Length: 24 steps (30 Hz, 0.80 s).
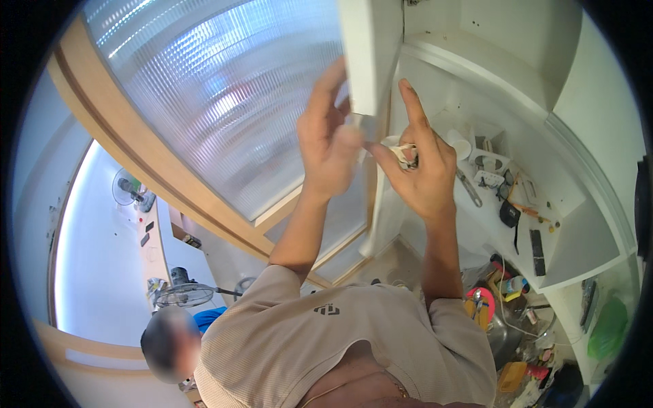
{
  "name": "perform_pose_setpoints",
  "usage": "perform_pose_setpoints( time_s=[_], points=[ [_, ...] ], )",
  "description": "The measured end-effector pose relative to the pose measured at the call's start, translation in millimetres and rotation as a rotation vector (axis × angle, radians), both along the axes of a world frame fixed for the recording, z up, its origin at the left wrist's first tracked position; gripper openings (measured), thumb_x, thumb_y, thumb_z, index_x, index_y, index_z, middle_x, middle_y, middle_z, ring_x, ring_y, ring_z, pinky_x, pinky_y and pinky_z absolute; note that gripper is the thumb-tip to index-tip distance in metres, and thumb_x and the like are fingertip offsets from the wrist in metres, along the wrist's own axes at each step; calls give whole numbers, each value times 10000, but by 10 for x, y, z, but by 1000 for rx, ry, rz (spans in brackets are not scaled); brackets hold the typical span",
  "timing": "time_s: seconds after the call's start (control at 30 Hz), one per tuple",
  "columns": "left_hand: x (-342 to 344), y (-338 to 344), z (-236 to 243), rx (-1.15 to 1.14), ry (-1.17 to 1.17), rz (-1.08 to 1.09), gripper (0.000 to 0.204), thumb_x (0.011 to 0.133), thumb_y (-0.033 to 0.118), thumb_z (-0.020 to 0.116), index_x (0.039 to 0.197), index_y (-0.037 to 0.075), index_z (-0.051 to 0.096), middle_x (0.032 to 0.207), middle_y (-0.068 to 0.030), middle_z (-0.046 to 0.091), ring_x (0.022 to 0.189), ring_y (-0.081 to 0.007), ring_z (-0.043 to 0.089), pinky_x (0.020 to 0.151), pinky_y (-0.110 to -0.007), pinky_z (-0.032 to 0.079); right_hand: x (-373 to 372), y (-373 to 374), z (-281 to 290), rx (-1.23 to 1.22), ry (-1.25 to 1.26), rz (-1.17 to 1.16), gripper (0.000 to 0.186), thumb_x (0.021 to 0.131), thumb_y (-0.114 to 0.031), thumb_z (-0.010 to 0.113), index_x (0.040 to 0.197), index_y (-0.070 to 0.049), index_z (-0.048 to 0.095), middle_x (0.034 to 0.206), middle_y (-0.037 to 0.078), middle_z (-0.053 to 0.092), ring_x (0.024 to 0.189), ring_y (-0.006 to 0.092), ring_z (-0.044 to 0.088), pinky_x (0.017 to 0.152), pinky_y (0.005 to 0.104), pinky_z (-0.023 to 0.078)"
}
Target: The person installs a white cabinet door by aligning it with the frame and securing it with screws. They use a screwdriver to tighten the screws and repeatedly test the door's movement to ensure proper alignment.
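My left hand [328, 139] is raised at a white door panel [364, 47], fingers curled round its edge and thumb blurred beside a small grey metal piece [364, 124] at the panel's lower part. Just right of it, my right hand [425, 163] points its index finger upward along the panel, while its other fingers curl round a small pale crumpled item [403, 154], too jumbled to identify. The right thumb reaches toward the grey piece; whether it touches is unclear. Behind the left hand stands a wood-framed ribbed glass panel [211, 102].
The white cabinet [568, 251] holds containers, a black pouch [510, 212] and loose tools. Clutter fills a steel basin [505, 333] lower right. At left are two fans [124, 187] and a shelf [153, 238]. Another person's head [163, 343] is low left, near my left shoulder.
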<state>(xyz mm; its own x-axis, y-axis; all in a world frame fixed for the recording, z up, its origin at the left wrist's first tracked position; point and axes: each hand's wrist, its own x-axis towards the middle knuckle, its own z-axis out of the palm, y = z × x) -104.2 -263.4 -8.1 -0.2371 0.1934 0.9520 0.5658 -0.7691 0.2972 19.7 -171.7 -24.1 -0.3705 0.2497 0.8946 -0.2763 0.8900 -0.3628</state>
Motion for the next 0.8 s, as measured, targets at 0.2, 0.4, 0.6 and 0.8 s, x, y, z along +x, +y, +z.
perform_pose_setpoints(
  time_s=[0.2, 0.4, 0.6, 0.8],
  points=[
    [-148, 219, 84, -245, -144, -109, 457, 1050, 312, 600, 1376, -9, 597, 1422, -150, 573, 1253, -227, 576, 1042, -364, 474, -106, -15, 54, 125, 214, -219, 815, 783, -253, 892, 1458, 33, 534, 762, 73, 661, 577, 181, 607, 537, 309, 494],
    [-125, 319, 104, -511, -244, -164, 274, 1011, 199, 676, 1213, 15, 681, 1031, -54, 697, 958, -126, 627, 896, -277, 484, 11, 156, 63, 220, 337, -414, 421, 826, -155, 848, 1172, 33, 698, 757, 86, 660, 569, 192, 588, 511, 333, 467],
    [-232, 231, 40, -235, -419, 68, 250, 1019, 219, 679, 1142, 3, 705, 921, 0, 663, 832, -84, 588, 752, -248, 471, 119, 211, 83, 90, 316, -460, 242, 865, -133, 823, 1028, 17, 727, 764, 100, 678, 582, 180, 603, 527, 307, 459],
    [-426, -318, -10, -237, -368, 113, 291, 1007, 278, 702, 1209, 72, 733, 862, 30, 624, 757, -54, 535, 719, -226, 449, 255, 327, 55, -165, 301, -376, 221, 887, -137, 820, 1015, 21, 733, 749, 59, 686, 596, 108, 588, 547, 264, 445]
  ],
)
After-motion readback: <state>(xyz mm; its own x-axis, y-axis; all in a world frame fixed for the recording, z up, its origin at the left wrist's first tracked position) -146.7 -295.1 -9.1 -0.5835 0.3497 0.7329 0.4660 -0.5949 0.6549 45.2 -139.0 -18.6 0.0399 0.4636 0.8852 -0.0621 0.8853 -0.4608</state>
